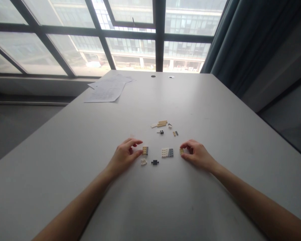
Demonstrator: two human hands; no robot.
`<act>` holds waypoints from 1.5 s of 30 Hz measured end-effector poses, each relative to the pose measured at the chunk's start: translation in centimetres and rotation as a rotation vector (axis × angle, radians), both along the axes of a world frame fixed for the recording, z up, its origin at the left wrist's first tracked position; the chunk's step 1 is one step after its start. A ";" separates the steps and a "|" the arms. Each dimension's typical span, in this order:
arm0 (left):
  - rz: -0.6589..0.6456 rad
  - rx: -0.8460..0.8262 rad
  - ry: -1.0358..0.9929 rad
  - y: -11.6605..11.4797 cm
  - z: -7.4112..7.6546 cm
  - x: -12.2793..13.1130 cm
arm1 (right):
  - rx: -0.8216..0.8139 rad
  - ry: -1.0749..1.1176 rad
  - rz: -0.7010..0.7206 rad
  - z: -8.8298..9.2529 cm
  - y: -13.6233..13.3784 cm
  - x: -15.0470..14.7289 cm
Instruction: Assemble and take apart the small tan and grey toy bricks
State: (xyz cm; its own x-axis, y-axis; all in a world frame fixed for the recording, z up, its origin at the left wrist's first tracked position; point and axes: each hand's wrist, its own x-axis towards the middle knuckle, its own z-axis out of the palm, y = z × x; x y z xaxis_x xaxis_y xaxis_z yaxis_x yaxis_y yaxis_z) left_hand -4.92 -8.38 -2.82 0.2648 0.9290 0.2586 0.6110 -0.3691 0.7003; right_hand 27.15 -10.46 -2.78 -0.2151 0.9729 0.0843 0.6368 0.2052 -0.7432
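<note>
Right of centre, your right hand [190, 152] seems to pinch a yellow piece [181, 151]; your left hand [127, 152], held wide, could knock the tan-grey brick [145, 150] if its thumb drifts.

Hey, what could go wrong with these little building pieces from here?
The left hand might nudge the small white curved plastic piece, which lies just below its thumb. The small tan studded plastic piece between the right hand's thumb and forefinger could slip, being tiny. And if the hands come together, they might bump the flat white-and-grey studded plastic plate lying between them.
</note>
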 end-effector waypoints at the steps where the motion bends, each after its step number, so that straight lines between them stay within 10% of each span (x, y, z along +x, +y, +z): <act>1: -0.032 -0.016 0.030 0.2 -0.1 0.0 | 0.003 -0.027 0.010 0.1 0.1 -0.2; 21: -0.049 -0.206 0.148 1.4 1.3 0.1 | 0.080 -0.131 0.092 -0.1 -0.4 0.3; 35: -0.044 0.024 0.436 11.8 1.9 8.1 | 0.154 -0.113 0.059 -1.0 -0.6 0.4; 45: -0.067 -0.008 0.548 13.7 1.9 9.2 | 0.143 -0.079 0.053 -0.8 -0.7 0.2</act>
State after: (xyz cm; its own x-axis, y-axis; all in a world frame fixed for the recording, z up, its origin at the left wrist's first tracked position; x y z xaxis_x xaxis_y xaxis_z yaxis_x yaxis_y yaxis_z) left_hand 4.30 5.34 -0.96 0.4171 0.9069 0.0595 0.8623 -0.4155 0.2894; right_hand 27.32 -11.12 -3.55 -0.2774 0.9392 0.2022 0.6775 0.3405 -0.6520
